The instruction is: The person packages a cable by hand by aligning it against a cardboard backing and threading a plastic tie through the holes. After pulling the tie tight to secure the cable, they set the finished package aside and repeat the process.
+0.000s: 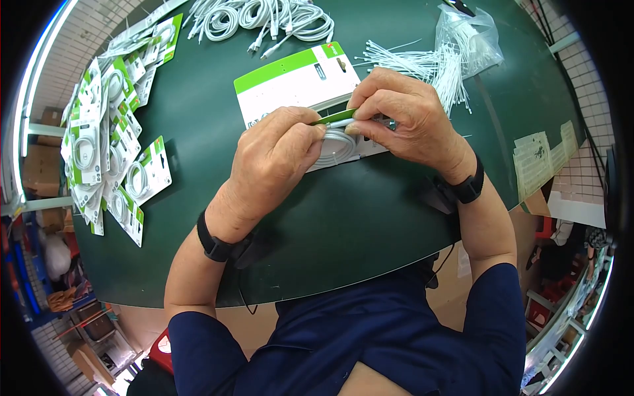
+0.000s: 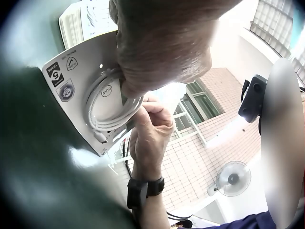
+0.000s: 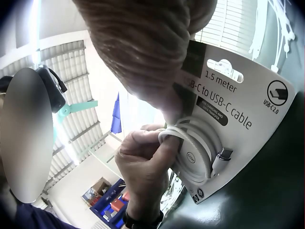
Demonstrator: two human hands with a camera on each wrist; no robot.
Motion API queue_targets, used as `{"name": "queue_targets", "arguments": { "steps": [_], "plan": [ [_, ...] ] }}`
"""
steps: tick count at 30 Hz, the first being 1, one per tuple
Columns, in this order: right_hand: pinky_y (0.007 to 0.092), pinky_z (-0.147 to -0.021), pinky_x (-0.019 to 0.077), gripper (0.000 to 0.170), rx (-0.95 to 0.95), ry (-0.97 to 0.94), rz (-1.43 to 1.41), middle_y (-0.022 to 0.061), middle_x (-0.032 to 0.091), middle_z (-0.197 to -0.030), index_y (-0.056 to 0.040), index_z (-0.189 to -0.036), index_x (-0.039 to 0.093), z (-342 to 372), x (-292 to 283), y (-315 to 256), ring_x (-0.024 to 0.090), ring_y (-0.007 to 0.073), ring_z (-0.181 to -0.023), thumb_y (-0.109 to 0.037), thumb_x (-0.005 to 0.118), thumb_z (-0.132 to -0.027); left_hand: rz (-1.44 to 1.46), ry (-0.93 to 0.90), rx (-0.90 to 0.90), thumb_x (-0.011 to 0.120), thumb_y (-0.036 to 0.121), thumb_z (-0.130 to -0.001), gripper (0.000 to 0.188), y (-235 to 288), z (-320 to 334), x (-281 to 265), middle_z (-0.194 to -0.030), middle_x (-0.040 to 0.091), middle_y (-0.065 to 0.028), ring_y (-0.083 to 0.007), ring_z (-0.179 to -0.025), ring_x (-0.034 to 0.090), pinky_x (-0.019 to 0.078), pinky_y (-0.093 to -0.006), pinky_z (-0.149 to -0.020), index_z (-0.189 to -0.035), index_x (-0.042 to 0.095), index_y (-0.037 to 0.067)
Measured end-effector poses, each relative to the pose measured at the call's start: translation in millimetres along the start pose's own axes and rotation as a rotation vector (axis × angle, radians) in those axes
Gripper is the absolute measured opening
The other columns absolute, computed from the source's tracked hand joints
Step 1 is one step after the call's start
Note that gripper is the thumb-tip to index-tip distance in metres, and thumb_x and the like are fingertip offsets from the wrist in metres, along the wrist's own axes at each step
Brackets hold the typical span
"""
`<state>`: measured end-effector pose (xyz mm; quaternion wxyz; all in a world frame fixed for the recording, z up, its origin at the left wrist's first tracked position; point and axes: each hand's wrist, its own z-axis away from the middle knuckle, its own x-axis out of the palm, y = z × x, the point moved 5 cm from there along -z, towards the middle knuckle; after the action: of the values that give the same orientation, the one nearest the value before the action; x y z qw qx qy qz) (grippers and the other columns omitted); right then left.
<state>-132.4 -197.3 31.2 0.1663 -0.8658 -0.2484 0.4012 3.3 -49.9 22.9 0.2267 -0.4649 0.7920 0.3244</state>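
Charging-Cable Print, From "1.5 meter" to "5 YEARS"

The held card [image 3: 236, 131] carries most of the legible wording. Toward its right end stands "1.5 meter" [image 3: 220, 81], above a line ending "SB-C to USB-C cable" [image 3: 221, 104], its first letter hidden. A dark strip [image 3: 212, 111] there reads "FOR CHARGING AND DATA TRANSFER"; a round connector sign [image 3: 277, 92] is captioned "USB-C 2.0". Inside the cable coil [image 3: 199, 149] is a circled "60W". At the left end, a dark label [image 2: 55, 76] says "5 YEARS", beside an emblem [image 2: 66, 90] with blurred lettering. Print on the far card stack [image 1: 297, 82], left card pile [image 1: 92, 148] and right-hand sheets [image 1: 540, 162] is too small to read.
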Motion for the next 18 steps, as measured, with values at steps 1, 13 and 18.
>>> {"name": "queue_targets", "arguments": {
  "steps": [1,13,18],
  "plan": [
    [0.0313,-0.069,0.058,0.022,-0.002,-0.007,-0.001,0.0083,0.071,-0.095,-0.003,-0.085,0.069,0,0,0,0.069,0.0213,-0.08,-0.001,0.089,-0.077,0.0,-0.005,-0.003,0.079,-0.004,-0.078,0.022,0,0,0,-0.096,0.071,-0.0106,-0.0291,-0.083,0.073,0.06,-0.0386,-0.069,-0.094,0.066,0.002],
    [0.0312,-0.07,0.0581,0.021,-0.001,-0.021,0.057,0.0081,0.071,-0.096,-0.0026,-0.088,0.07,1,-1,-1,0.07,0.0213,-0.082,-0.002,0.088,-0.078,-0.035,-0.038,-0.034,0.08,-0.003,-0.078,0.022,1,-4,2,-0.095,0.072,-0.0101,-0.0281,-0.081,0.073,0.0595,-0.0385,-0.067,-0.093,0.066,0.003],
    [0.0311,-0.072,0.0578,0.02,0.019,-0.019,0.022,0.009,0.072,-0.095,-0.0017,-0.095,0.072,-2,-11,2,0.07,0.0213,-0.082,-0.004,0.086,-0.081,-0.017,-0.054,-0.049,0.081,-0.003,-0.077,0.022,-1,-7,-1,-0.095,0.073,-0.0099,-0.0271,-0.079,0.073,0.059,-0.0374,-0.065,-0.092,0.066,0.003]
  ]
}}
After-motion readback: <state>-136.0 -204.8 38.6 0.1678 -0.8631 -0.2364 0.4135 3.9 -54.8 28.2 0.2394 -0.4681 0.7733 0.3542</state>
